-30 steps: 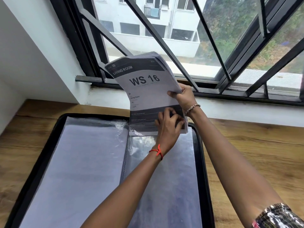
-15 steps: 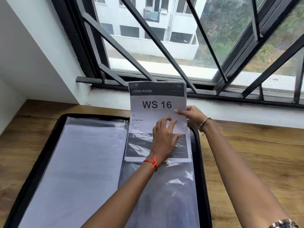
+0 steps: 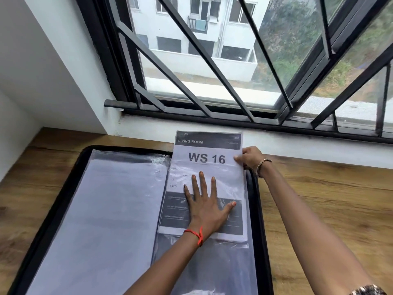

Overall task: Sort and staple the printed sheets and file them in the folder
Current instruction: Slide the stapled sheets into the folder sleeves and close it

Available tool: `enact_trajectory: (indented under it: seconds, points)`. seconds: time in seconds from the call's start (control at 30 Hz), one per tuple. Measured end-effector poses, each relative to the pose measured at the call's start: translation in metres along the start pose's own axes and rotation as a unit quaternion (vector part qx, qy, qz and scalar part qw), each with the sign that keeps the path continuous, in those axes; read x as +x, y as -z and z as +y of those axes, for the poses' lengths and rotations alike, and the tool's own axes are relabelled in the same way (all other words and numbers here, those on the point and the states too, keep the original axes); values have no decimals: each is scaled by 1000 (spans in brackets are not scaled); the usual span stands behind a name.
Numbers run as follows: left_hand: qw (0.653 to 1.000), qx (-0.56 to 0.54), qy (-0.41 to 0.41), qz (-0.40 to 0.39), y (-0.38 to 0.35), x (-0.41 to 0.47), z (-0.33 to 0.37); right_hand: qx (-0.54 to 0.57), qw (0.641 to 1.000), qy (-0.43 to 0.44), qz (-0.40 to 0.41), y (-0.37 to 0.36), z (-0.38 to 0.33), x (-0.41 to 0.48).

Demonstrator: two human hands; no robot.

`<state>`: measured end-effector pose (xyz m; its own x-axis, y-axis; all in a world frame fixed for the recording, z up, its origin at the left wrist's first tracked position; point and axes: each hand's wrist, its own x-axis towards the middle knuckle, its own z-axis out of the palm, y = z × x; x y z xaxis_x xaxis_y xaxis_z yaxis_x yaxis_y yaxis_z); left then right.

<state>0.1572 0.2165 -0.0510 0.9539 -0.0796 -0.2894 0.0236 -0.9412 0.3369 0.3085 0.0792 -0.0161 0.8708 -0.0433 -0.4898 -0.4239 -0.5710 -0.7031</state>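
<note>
A black folder (image 3: 53,211) lies open on the wooden table, with clear plastic sleeves on both sides. A stack of printed sheets (image 3: 207,158) headed "LIVING ROOM, WS 16" sits partway inside the right-hand sleeve (image 3: 212,265), its top sticking out past the folder's far edge. My left hand (image 3: 206,203) presses flat on the sleeve over the sheets, fingers spread. My right hand (image 3: 249,157) pinches the stack's right edge near the top. The left sleeve (image 3: 106,220) holds pale paper.
The wooden table (image 3: 329,209) runs along a white wall under a black barred window (image 3: 212,60). A white wall corner (image 3: 32,92) closes off the left side. Bare wood lies to the right of the folder.
The sheets came down from an upright hold above the folder and slid into the right sleeve. My left hand went from gripping the bottom edge to pressing flat on top.
</note>
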Motion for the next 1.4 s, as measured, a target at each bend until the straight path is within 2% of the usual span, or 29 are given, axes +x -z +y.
enact_trajectory:
  seconds: [0.13,0.23,0.3,0.33,0.43,0.5,0.63,0.83,1.0,1.17,1.27,1.4]
  points:
    - [1000,-11,-2,6,1,-1,-1,-26,999,-37,-26,4,-11,-7]
    - [999,-31,-17,16,2,-1,-10,-46,998,14,50,-1,-22,-2]
    - [999,-4,-26,39,1,-1,-20,-110,987,71,98,-9,-29,5]
    - [997,22,-31,65,0,-2,-26,-160,977,101,98,-15,-33,8]
    - [996,47,-25,77,-4,-6,-37,-340,919,190,58,-37,-51,12]
    - [994,57,-33,85,-7,-7,-41,-386,899,206,4,-52,-62,17]
    - [992,68,-37,100,-9,-6,-46,-390,899,198,-13,-67,-78,17]
    - [992,65,-32,108,-15,-4,-48,-338,917,205,-45,-61,-76,10]
    - [994,54,-36,82,-10,-5,-47,-383,891,225,-92,-58,-72,0]
    - [995,50,-34,83,-8,-4,-48,-411,870,267,-54,-63,-74,-18]
    - [994,43,-56,84,-6,-4,-47,-431,861,261,-67,-70,-71,-28]
    - [997,43,-43,50,-1,-5,-46,-454,853,237,-97,-73,-71,-41]
